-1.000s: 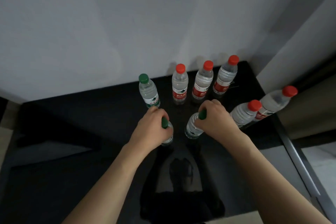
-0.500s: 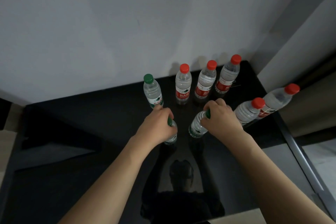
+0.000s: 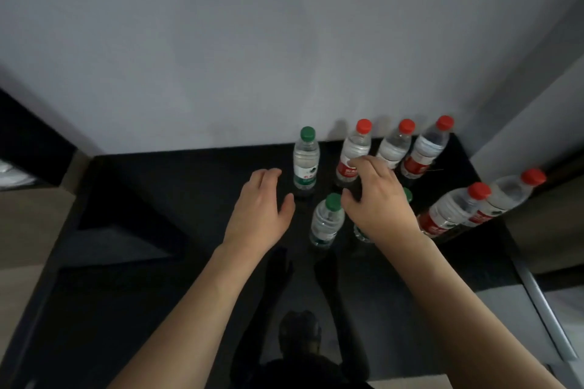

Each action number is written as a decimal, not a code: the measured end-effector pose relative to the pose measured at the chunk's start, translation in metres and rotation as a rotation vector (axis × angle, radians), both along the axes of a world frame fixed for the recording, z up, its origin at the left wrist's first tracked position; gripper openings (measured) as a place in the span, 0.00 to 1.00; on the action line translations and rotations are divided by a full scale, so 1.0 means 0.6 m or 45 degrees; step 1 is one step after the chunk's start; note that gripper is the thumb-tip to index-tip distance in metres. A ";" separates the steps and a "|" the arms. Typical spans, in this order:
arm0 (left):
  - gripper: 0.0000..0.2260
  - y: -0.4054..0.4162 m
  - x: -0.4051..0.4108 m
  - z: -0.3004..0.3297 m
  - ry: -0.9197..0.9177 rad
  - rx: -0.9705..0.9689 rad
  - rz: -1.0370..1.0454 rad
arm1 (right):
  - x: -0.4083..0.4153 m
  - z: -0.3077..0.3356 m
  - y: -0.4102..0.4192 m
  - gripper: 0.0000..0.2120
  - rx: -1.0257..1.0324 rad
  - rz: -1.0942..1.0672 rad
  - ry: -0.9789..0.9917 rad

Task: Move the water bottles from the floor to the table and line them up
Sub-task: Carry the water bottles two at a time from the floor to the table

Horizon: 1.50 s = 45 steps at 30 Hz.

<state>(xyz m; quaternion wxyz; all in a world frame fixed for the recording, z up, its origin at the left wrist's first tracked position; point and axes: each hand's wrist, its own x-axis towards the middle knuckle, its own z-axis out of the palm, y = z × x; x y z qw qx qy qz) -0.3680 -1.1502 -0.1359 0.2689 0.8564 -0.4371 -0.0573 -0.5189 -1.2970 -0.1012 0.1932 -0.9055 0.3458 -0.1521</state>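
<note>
Bottles (image 3: 327, 219) are stood upright on the black counter (image 3: 189, 199), ready for lining up; beside the green-capped one, both hands' grips, left (image 3: 259, 208) and right (image 3: 376, 199), are spread, nothing held.

Left half of table (image 3: 151, 199) bare, open passage. Bottles crowd right: far row (image 3: 392, 151) against wall (image 3: 252, 41), pair (image 3: 480, 205) at right edge, green-capped bottles (image 3: 327, 221) mid-table between hands.

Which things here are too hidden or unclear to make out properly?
- Head view: the green-capped clear plastic bottle is mostly hidden behind the right hand.
- Printing on the red-labelled clear bottles is too blurred to read.
- The glossy black table is cut off by the bottom edge.
</note>
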 end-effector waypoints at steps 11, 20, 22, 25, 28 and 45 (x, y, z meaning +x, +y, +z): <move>0.21 0.207 0.032 0.040 -0.075 0.052 0.545 | 0.144 0.006 0.144 0.26 0.108 0.512 -0.004; 0.20 0.392 0.053 0.067 -0.072 0.014 0.932 | 0.237 0.019 0.299 0.26 0.123 0.848 0.021; 0.20 0.443 0.064 0.070 -0.078 0.000 1.004 | 0.262 0.024 0.346 0.27 0.138 0.912 0.028; 0.19 0.526 0.080 0.070 -0.065 -0.013 1.102 | 0.300 0.032 0.425 0.27 0.136 1.003 0.028; 0.20 0.617 0.092 0.067 -0.053 -0.003 1.194 | 0.337 0.037 0.515 0.26 0.153 1.090 0.040; 0.20 1.109 0.061 0.064 -0.073 0.093 1.745 | 0.453 0.027 0.996 0.25 0.148 1.577 0.141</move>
